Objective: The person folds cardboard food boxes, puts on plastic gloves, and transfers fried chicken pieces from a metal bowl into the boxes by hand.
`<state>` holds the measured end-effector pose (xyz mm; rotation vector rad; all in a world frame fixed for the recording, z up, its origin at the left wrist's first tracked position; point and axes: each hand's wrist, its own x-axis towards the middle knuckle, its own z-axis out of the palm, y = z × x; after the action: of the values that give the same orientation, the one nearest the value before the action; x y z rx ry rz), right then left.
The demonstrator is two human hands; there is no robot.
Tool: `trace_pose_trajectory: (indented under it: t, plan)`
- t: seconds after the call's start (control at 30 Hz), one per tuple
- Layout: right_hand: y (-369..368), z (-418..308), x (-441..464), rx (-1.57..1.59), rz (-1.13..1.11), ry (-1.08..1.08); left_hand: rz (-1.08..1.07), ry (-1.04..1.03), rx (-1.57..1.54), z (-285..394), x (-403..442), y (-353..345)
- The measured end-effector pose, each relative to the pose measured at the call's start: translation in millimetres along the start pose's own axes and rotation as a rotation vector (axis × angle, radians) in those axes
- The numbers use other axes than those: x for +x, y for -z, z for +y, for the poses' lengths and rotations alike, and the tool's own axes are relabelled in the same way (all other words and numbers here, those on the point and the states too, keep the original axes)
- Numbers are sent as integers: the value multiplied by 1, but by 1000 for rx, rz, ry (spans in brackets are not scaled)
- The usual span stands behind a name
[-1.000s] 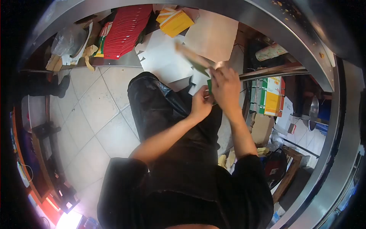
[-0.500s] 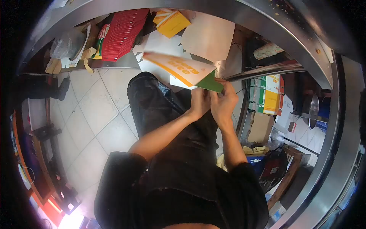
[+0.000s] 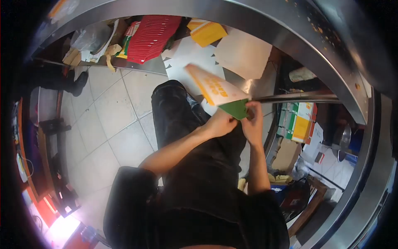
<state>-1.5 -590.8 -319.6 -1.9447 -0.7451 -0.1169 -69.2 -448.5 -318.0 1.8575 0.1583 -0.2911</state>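
A printed cardboard carton (image 3: pixel 217 88), white with orange lettering and a green end flap, is held above my knees, partly folded and tilted. My right hand (image 3: pixel 253 124) pinches the right corner of the green flap between thumb and fingers. Closed at the flap's lower edge is my left hand (image 3: pixel 220 123), its fingertips partly hidden against the card. Beyond the carton, a white die-cut card sheet (image 3: pixel 188 52) and a plain beige sheet (image 3: pixel 244 52) lie on the low shelf.
Red flat cartons (image 3: pixel 153 37) are stacked at the back, beside yellow cartons (image 3: pixel 208 33). A steel counter edge (image 3: pixel 166 7) curves overhead. More printed cartons (image 3: pixel 304 122) stand at right, past a metal bar (image 3: pixel 302 98). Another person's shoe (image 3: pixel 79 84) is on the tiled floor.
The carton has turned so its green flap faces me more. My left hand has moved from under the card to the flap's lower edge. The whole view has shifted slightly.
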Motion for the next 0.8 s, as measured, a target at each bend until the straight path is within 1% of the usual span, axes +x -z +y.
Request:
trace_pose_trajectory:
  t: [0.07,0.1,0.13,0.17,0.2,0.23,0.27,0.3,0.33,0.37,0.4,0.43,0.47,0.5,0.53,0.57,0.63,0.67,0.7,0.73,0.8]
  plan:
    - [1,17,-26,557,-43,-414,1,-398,-166,-1,-13,9]
    - [3,23,-35,559,-58,-411,217,-451,98,-6,-17,17]
    - [5,29,-39,518,75,-443,433,-494,370,-12,-16,28]
    - [7,31,-37,477,211,-473,644,-174,50,-21,-9,38]
    - [10,31,-33,481,204,-470,1029,-86,573,-27,-3,48]
    - [16,23,-26,744,285,-578,763,165,286,-48,13,63]
    - [21,18,-24,1004,365,-686,620,275,130,-51,18,71]
    - [20,22,-23,938,370,-744,482,401,-5,-54,23,80]
    - [15,22,-22,936,373,-739,181,414,-357,-29,20,93]
    - [6,19,-23,593,350,-559,-136,413,-701,-15,19,97]
    - [-1,14,-24,253,317,-374,-139,409,-704,-23,26,86]
    - [-6,10,-23,162,324,-257,13,252,-643,-42,40,66]
    - [-11,6,-22,164,320,-255,165,99,-579,-60,50,46]
    - [-16,1,-21,-39,247,-140,240,-18,-487,-69,44,20]
    - [-21,-7,-20,-239,172,-23,269,-34,-582,-63,45,3]
    - [-26,-17,-16,-214,177,-27,473,-243,-175,-68,44,-15]
    - [-20,-13,-5,-209,180,-14,668,-446,251,-82,51,-19]
    - [-15,-9,1,-209,186,-8,530,-79,-325,-78,53,-1]
    - [-7,-4,8,-146,199,-15,344,298,-881,-75,52,12]
    - [1,5,12,-145,201,-15,296,203,-984,-71,48,18]
    - [16,22,16,304,146,-298,251,186,-967,-48,35,31]
